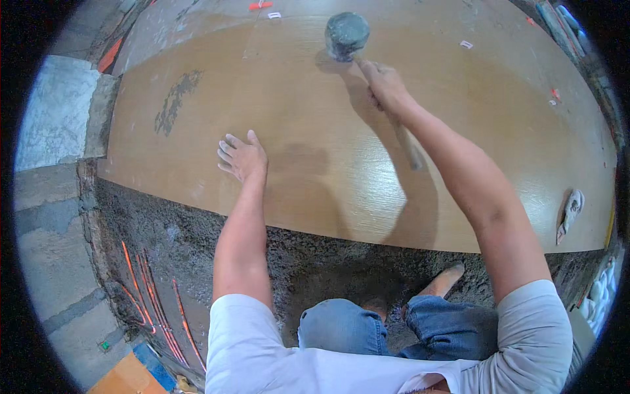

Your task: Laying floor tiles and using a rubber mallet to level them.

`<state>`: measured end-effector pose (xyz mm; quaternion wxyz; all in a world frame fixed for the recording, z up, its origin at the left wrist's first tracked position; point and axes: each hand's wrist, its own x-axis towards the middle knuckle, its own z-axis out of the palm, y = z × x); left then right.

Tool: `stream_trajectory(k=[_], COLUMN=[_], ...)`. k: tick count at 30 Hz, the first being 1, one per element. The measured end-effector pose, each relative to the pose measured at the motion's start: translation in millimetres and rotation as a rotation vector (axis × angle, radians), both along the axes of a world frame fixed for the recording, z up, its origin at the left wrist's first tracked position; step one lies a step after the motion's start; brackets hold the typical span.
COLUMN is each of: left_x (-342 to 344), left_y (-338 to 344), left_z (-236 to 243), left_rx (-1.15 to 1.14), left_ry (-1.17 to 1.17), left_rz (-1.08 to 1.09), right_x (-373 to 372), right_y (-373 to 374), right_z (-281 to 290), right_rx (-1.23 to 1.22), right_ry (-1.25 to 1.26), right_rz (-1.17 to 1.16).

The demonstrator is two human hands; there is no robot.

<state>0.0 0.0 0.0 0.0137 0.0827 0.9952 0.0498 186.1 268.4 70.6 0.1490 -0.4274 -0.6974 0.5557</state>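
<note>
My right hand (386, 85) is wrapped round the handle of a mallet with a dark grey, dusty head (348, 34). The head is over glossy tan tiling (282, 85), and its shadow falls just below it. The handle's free end points back towards me. My left hand (244, 159) is at the left, fingers spread and dusty with white powder, over or on the tiling. Whether its palm presses down cannot be told. A red clip (260, 5) and small white clips (466, 44) stand in the tiling further off.
Dark wet mortar (190, 217) borders the tiling's near edge, where my knees and a bare foot (443, 279) are. Orange pipes (151, 289) stick up at the left. A crumpled cloth or glove (572, 209) lies at the right. White bags (598, 295) stand at the far right.
</note>
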Motion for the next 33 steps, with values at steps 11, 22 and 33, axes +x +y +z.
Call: stream_trajectory(k=[11, 22, 33], left_x=[-35, -40, -55], left_y=[58, 55, 49], left_z=[10, 2, -12], left_rx=[-0.009, -0.045, -0.133], left_ry=[0.039, 0.101, 0.225], left_rz=[-0.123, -0.139, -0.187], right_x=[-58, -81, 8], right_y=[7, 16, 58], right_z=[22, 5, 1], right_rx=[-0.076, -0.219, -0.296], right_ry=[0.052, 0.169, 0.048], right_rz=[0.124, 0.066, -0.126])
